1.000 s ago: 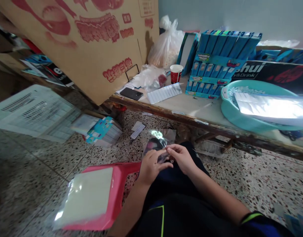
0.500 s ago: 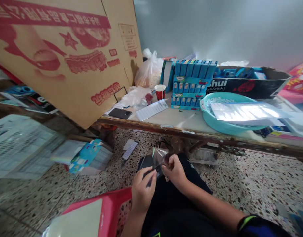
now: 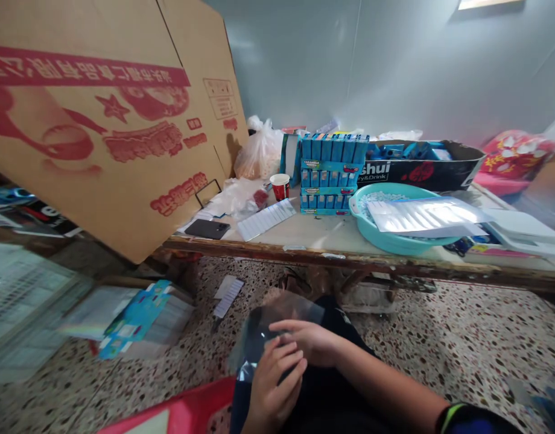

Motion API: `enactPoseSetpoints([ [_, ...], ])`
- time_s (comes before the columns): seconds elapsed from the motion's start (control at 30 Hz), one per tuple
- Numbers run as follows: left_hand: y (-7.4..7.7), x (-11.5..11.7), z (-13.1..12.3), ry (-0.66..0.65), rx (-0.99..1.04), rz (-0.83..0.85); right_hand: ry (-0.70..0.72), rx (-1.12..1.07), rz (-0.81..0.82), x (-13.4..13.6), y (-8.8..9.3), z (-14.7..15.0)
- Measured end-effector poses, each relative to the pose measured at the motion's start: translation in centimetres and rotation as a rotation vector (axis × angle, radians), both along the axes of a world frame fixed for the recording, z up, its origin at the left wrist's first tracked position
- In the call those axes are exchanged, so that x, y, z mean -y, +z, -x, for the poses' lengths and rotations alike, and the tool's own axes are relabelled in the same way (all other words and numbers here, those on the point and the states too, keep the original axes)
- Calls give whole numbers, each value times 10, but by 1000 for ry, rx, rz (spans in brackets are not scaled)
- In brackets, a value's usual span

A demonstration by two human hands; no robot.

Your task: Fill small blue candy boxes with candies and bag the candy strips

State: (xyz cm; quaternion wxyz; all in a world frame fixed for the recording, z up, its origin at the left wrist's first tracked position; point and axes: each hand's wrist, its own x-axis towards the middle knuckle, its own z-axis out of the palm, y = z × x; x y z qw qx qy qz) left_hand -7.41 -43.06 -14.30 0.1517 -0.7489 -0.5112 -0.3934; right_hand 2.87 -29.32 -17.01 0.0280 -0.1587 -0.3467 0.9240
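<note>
The left hand is lowest in the view, above the lap. Its grip is closed on the lower part of a clear bag, fingers curled up against the film. The right hand lies just above it and touches it, with fingers stretched almost straight across the bag. The thumb is hidden, so I cannot tell whether that grip is clamped on the film or only resting there. The bag stands up from between both hands, over the knees and in front of the worktop edge; it is blurred.

A red tray sits on the speckled floor just left of the lap. Further left on the floor lie blue and white packs, and a paper slip lies nearer the worktop.

On the worktop, a dark phone lies near the front edge beside a white ribbed strip. Behind them stands a red cup, next to a stack of blue boxes. To the right, a teal basin holds silvery sheets. A black box and a tied plastic sack stand against the wall. A big cardboard box leans at the left end.
</note>
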Motion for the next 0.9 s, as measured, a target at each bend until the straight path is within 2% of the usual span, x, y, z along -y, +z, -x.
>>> enactPoseSetpoints([
  [0.1, -2, -2, -6, -9, 5, 11, 31, -2, -50, 1, -18, 19],
  [0.17, -2, -3, -10, -3, 20, 15, -32, -35, -123, -2, -25, 33],
  [0.27, 0, -3, -15, -14, 58, 26, -202, -45, -393, -11, -27, 48],
  [0.4, 6, 2, -13, -71, 58, 73, -277, -101, -760, -26, -12, 47],
  [0.47, 12, 7, -2, -24, 57, 12, -266, -162, -1047, -33, 1, 40],
  [0.57, 27, 11, 26, 201, 60, -99, -15, -338, -1643, -40, 17, 31],
  [0.63, 39, 7, 45, 320, 9, -12, 148, -481, -1994, -41, 21, 31],
  [0.67, 44, 3, 54, 334, -27, 73, 175, -536, -2098, -40, 20, 32],
  [0.73, 50, -6, 67, 276, -62, 258, 177, -598, -2222, -37, 16, 37],
  [0.8, 49, -13, 76, 187, -7, 394, 169, -632, -2259, -34, 11, 42],
  [0.9, 40, -13, 88, 140, 139, 460, 146, -635, -2242, -35, 12, 39],
])
